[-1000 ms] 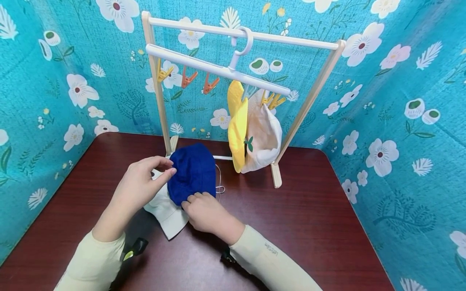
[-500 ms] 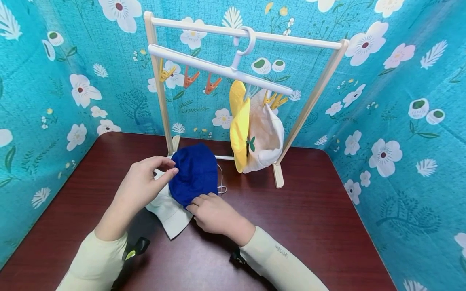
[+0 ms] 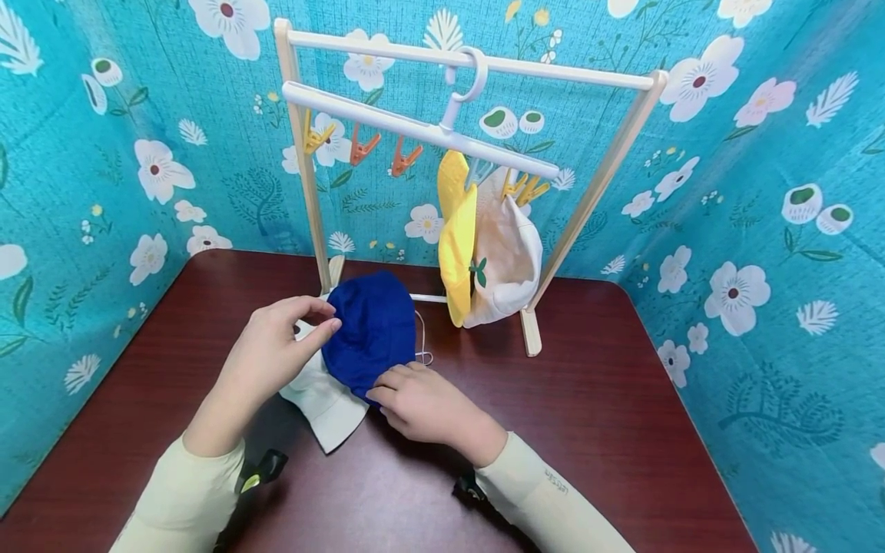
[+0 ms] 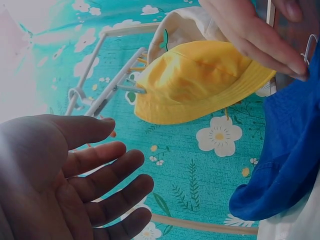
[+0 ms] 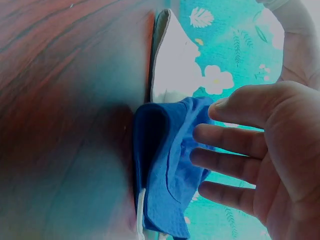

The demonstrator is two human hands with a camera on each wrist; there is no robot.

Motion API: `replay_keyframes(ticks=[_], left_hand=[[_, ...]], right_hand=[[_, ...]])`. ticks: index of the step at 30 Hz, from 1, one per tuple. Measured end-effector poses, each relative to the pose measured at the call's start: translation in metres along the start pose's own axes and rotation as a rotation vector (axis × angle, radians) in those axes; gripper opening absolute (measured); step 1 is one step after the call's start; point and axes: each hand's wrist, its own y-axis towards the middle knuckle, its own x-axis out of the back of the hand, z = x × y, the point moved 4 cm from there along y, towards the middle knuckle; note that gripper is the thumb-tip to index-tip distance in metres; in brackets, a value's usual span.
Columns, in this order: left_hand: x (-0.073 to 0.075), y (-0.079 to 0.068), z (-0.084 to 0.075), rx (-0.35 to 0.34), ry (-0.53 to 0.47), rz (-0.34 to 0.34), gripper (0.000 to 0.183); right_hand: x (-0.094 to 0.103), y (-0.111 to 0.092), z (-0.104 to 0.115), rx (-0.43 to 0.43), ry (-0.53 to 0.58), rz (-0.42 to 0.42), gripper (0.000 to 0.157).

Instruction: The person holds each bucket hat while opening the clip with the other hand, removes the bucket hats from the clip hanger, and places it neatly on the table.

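Note:
A blue bucket hat [image 3: 373, 326] lies partly over a white hat [image 3: 333, 418] on the dark red table. My left hand [image 3: 266, 349] hovers at the blue hat's left side, its thumb and fingers bent but apart; in the left wrist view that hand [image 4: 95, 185] holds nothing. My right hand [image 3: 432, 407] is at the blue hat's near brim. Seen from the right wrist, its fingers [image 5: 227, 165] are loosely extended against or just beside the blue cloth, without gripping it; contact is hard to tell. A thin white cord [image 3: 425, 356] trails from the hat's right side.
Behind the hats stands a wooden rack [image 3: 604, 184] with a white hanger [image 3: 415, 127]. A yellow hat [image 3: 456, 261] and a cream hat [image 3: 515, 261] hang from its right half. Orange clips [image 3: 362, 146] and a yellow clip [image 3: 316, 138] on the left hold nothing. Floral curtains surround the table.
My right hand has slid to the right along the blue hat's near brim, and its fingers have loosened. My left hand stays almost still. The head view has shifted slightly.

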Motion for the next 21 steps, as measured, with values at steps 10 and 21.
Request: replay_keyframes(ticks=[10,21], left_hand=[[-0.002,0.001,-0.002,-0.005,-0.011,0.023,0.023],[-0.004,0.001,-0.003,-0.021,-0.002,0.044,0.024]], right_hand=[[0.011,-0.019,-0.016,-0.041,0.015,-0.023,0.029],[0.025,-0.041,-0.034,-0.052,0.022,-0.125,0.028]])
